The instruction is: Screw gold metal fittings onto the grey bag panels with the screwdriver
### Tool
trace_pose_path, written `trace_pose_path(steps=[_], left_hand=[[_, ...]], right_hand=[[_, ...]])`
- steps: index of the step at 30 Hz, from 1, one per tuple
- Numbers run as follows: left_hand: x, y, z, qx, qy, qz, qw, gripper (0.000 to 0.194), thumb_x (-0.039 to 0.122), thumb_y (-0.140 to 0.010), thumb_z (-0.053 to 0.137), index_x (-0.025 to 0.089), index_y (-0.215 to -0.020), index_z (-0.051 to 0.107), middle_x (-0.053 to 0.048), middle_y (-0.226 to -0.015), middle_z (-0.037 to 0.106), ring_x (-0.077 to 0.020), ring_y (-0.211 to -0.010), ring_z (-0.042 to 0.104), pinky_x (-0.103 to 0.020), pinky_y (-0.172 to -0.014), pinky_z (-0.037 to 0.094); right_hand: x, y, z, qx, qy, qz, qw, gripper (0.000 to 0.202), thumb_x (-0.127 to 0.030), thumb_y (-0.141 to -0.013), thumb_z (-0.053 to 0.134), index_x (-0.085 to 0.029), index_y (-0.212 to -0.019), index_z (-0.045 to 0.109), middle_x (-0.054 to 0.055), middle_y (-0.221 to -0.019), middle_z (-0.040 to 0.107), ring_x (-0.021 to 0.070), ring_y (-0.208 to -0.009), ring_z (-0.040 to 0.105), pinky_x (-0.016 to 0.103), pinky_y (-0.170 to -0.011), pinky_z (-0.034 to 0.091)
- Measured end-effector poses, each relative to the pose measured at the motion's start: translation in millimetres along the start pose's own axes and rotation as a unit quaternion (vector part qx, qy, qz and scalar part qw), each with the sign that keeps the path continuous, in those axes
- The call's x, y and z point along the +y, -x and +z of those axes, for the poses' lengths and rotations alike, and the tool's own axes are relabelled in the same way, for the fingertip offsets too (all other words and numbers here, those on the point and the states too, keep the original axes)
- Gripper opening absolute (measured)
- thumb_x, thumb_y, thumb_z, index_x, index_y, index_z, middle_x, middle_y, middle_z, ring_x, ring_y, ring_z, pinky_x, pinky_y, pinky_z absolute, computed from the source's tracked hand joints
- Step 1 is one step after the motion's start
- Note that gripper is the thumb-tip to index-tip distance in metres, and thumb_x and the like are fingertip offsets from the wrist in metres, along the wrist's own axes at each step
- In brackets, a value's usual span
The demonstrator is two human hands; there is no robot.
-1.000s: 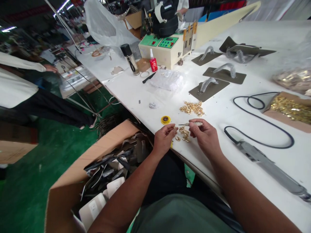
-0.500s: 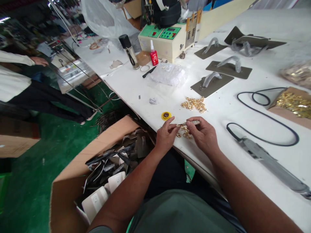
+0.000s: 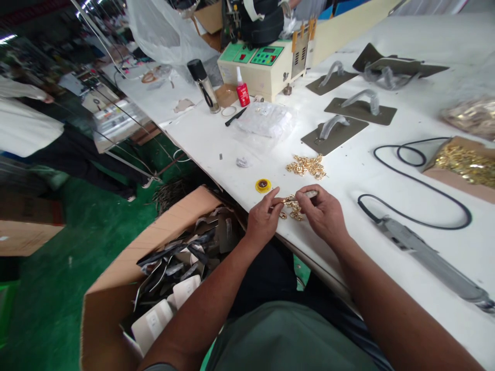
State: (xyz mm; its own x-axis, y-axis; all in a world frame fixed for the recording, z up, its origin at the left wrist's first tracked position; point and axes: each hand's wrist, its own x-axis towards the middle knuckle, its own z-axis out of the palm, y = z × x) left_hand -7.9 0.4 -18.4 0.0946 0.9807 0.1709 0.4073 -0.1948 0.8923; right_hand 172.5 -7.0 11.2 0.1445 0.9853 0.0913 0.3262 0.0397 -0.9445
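My left hand [image 3: 266, 214] pinches a small gold metal fitting [image 3: 285, 201] between thumb and fingertips. In my right hand [image 3: 320, 208] is a slim, pale-handled tool [image 3: 310, 194], its tip meeting the fitting; the kind of tool is not clear. Just below and between the hands, a small group of gold fittings [image 3: 296, 212] lies on the white table. Beyond the hands is a larger pile of gold fittings [image 3: 307, 166]. A small round yellow dish [image 3: 263, 185] with something dark in its middle sits near my left fingertips.
At right lie a grey corded power screwdriver [image 3: 436, 265] and a carton of gold parts [image 3: 466, 165]. Dark panels with plastic-wrapped handles [image 3: 334, 135] lie farther back, near a red bottle [image 3: 243, 93] and a machine [image 3: 266, 64]. A large cardboard box [image 3: 112, 278] stands left; a person [image 3: 31, 123] stands beyond.
Both hands hold nearly the same pose at the same spot. The view has shifted slightly. The person at the left has moved their arm and body a little.
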Motion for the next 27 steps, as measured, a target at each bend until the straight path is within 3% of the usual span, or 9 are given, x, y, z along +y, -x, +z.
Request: trace_pose_path(steps=[5,10,13,19,23,27], left_hand=[[6,4,-1.8,-0.005,-0.044,0.064,0.997,0.047,0.029,-0.098,0.064,0.029,-0.144,0.058,-0.004,-0.114,0.08,-0.0205,-0.105,0.076,-0.037,-0.103,0.056],[7,4,-4.1,0.007,-0.085,0.081,0.993,0.051,0.03,-0.097,0.065,0.03,-0.147,0.055,-0.003,-0.111,0.081,-0.0209,-0.104,0.076,-0.037,-0.104,0.054],[3,2,-6.8,0.013,-0.14,0.091,0.986,0.049,0.03,-0.096,0.066,0.028,-0.144,0.059,-0.004,-0.108,0.081,-0.0233,-0.102,0.076,-0.04,-0.103,0.053],[9,-8,-7.6,-0.035,-0.248,0.146,0.957,0.041,0.03,-0.094,0.069,0.026,-0.135,0.066,-0.007,-0.11,0.081,-0.0275,-0.104,0.071,-0.044,-0.099,0.051],[23,-29,-1.6,-0.036,-0.263,0.184,0.946,0.029,0.034,-0.097,0.066,0.023,-0.124,0.071,-0.008,-0.11,0.078,-0.026,-0.104,0.068,-0.041,-0.099,0.05],[35,-72,16.3,-0.044,-0.31,0.175,0.934,0.024,0.034,-0.097,0.064,0.023,-0.117,0.073,-0.008,-0.114,0.075,-0.0251,-0.105,0.066,-0.037,-0.095,0.05]], right_hand=[[2,-4,-2,0.012,-0.079,0.042,0.996,0.043,-0.064,-0.09,0.067,-0.021,-0.085,0.066,0.0,-0.063,0.066,0.016,-0.056,0.062,0.029,-0.059,0.048],[3,-8,-10,0.081,-0.153,0.05,0.984,0.04,-0.062,-0.087,0.07,-0.022,-0.091,0.068,-0.001,-0.067,0.065,0.0147,-0.057,0.061,0.029,-0.059,0.05],[5,-13,-20,0.121,-0.222,0.057,0.966,0.037,-0.059,-0.087,0.072,-0.022,-0.088,0.067,-0.001,-0.07,0.064,0.013,-0.057,0.059,0.028,-0.057,0.049],[14,-27,-43,0.186,-0.346,0.098,0.914,0.035,-0.054,-0.081,0.079,-0.022,-0.086,0.067,-0.001,-0.072,0.063,0.0114,-0.056,0.056,0.026,-0.051,0.046],[16,-33,-52,0.208,-0.383,0.109,0.893,0.034,-0.051,-0.08,0.081,-0.021,-0.083,0.066,-0.001,-0.07,0.061,0.0105,-0.054,0.054,0.025,-0.048,0.044],[13,-35,-55,0.214,-0.399,0.111,0.885,0.032,-0.049,-0.079,0.082,-0.02,-0.081,0.067,-0.001,-0.069,0.061,0.0102,-0.054,0.054,0.025,-0.048,0.043]])
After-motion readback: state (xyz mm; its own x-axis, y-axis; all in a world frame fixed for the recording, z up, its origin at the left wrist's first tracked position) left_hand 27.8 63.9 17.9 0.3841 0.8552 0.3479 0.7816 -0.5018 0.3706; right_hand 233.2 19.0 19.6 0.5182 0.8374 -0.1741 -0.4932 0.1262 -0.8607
